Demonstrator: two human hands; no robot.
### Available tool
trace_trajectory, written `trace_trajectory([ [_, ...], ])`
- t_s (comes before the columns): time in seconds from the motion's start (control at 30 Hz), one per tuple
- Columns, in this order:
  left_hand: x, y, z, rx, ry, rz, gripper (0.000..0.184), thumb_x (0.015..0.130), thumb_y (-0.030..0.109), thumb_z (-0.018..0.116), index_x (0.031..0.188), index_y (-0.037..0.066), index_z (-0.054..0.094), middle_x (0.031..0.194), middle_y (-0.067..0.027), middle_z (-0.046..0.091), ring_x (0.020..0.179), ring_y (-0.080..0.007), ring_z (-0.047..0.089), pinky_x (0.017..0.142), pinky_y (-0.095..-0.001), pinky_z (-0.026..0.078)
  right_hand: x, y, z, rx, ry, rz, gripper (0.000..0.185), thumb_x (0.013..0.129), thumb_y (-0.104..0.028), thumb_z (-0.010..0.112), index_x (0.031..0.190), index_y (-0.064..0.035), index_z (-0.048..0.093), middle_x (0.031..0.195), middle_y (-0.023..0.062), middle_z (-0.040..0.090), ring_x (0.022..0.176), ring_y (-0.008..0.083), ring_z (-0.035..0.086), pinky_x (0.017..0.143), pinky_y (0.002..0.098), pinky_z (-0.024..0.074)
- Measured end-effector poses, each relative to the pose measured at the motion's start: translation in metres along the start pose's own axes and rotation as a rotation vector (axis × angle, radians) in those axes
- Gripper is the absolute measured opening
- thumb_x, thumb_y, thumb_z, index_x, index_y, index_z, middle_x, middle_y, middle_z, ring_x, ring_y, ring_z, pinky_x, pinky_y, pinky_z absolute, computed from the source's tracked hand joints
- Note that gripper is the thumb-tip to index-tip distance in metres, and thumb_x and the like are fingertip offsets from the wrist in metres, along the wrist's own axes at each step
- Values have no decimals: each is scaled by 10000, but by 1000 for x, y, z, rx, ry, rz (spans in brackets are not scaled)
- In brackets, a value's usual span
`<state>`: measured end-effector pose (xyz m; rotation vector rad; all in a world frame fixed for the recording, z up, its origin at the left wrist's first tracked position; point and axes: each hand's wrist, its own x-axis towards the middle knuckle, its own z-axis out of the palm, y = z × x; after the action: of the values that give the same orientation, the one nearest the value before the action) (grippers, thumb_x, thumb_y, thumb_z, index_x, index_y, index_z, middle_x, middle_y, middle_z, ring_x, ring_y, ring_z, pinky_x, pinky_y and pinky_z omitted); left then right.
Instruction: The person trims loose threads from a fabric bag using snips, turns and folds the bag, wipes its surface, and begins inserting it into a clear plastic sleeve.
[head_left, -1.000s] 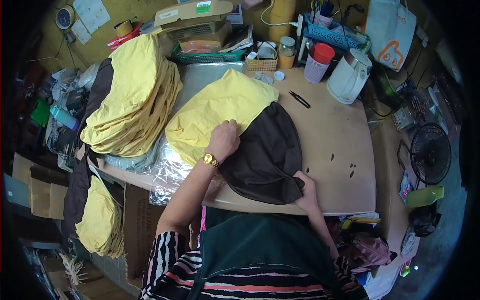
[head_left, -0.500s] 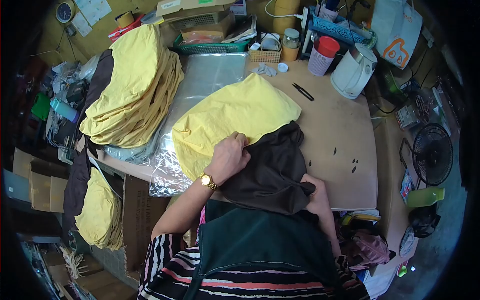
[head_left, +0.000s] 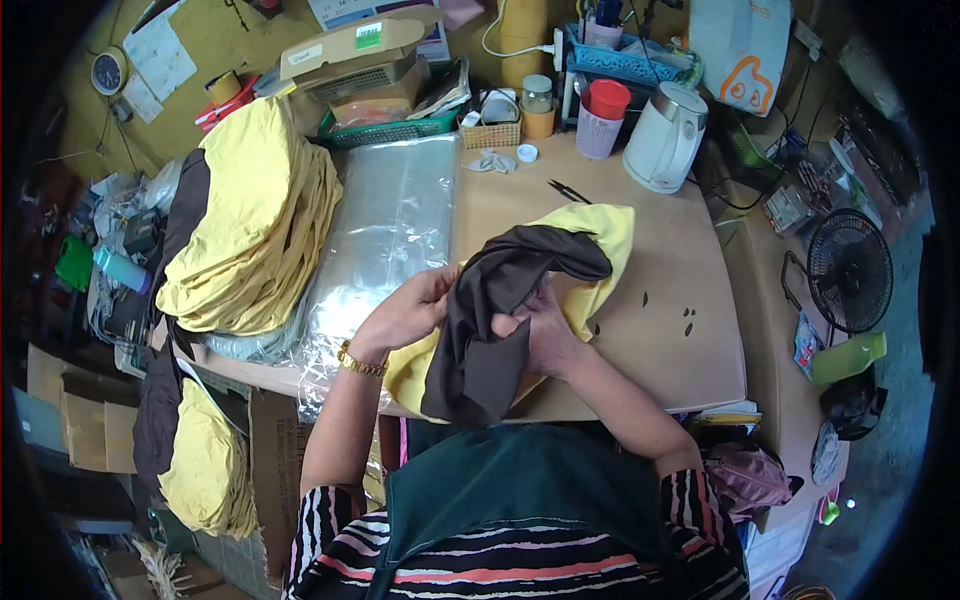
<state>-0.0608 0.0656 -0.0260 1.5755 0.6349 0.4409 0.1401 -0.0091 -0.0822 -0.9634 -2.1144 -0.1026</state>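
I hold a yellow and dark brown fabric piece [head_left: 480,285] bunched up over the front of the table. Its brown side faces up, and yellow shows at the far right and along the lower left. My left hand [head_left: 412,308], with a gold watch [head_left: 362,362] at the wrist, pinches the left edge of the cloth. On the other side, my right hand [head_left: 545,338] is closed on the brown fabric near its middle, fingers partly tucked into the folds. Just beyond the cloth lie black thread snips [head_left: 569,191].
A tall stack of yellow fabric pieces [head_left: 250,230] stands at left, beside clear plastic bags [head_left: 390,200]. Baskets, a jar [head_left: 537,105], a red cup [head_left: 608,98] and a white electric kettle [head_left: 665,140] line the back. A black fan [head_left: 848,270] is at right.
The fabric piece was spread flat on the table; now it is lifted and gathered, brown side up. My right hand has moved up and inward from the lower corner, my left hand slightly left.
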Motion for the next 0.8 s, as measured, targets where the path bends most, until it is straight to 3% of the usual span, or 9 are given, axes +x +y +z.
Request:
trace_trajectory([
  [0.07,-2,-9,-5,-11,-99,-19,404,898,89,592,1277,-27,514,1038,-36,665,903,-78,582,779,-259,481,2,4,4,-59,7,-24,300,722,-156,664,1012,-166,592,1164,95,615,1225,348,501,1078,620,253],
  [0.2,-5,-24,15,243,85,396,361,885,90,633,1226,-13,571,1098,-55,668,951,-80,607,844,-236,501,4,4,6,2,4,-193,286,748,-228,648,1030,-192,617,1179,94,613,1222,339,505,1089,624,225],
  [0.3,6,-25,21,-907,-9,45,369,942,146,612,1268,-14,546,1128,-65,654,947,-105,634,842,-256,529,0,-5,8,157,274,233,261,734,-257,667,979,-171,653,1132,95,619,1162,352,508,1011,570,318],
  [0.43,1,-47,22,-644,-16,8,246,976,104,532,1191,-8,576,1053,-67,658,898,-125,655,827,-270,552,-11,5,5,-155,213,-205,217,706,-215,665,878,-82,662,1017,66,637,985,276,581,822,474,405],
  [0.5,15,-78,29,-671,67,-92,256,973,110,537,1202,-2,567,1064,-69,654,886,-123,652,822,-265,550,-2,4,0,-124,208,-204,207,704,-203,663,861,-68,658,982,65,630,938,266,589,788,455,419],
  [0.6,14,-79,27,-384,112,48,304,968,134,546,1244,8,530,1070,-67,645,872,-111,633,800,-252,542,22,8,-20,-106,166,-355,177,681,-165,679,811,-47,651,850,53,598,795,236,593,656,378,446],
  [0.63,16,-73,25,-183,150,156,258,957,128,559,1191,18,556,1058,-62,639,863,-102,619,771,-243,531,26,8,-19,-31,137,-307,165,656,-147,680,788,-52,650,821,52,594,757,225,588,622,359,445],
  [0.73,14,-15,18,-572,-16,73,121,911,102,625,1004,31,596,1039,-45,611,875,-88,571,750,-230,486,42,-4,-32,22,130,-315,147,583,-102,663,722,-59,643,767,53,597,689,209,580,555,318,441],
  [0.8,13,-1,17,-173,167,253,100,891,96,655,913,21,592,1060,-35,599,890,-84,548,785,-226,451,40,-9,-36,-26,205,-389,160,551,-104,651,705,-58,643,763,56,603,676,212,576,566,329,451],
])
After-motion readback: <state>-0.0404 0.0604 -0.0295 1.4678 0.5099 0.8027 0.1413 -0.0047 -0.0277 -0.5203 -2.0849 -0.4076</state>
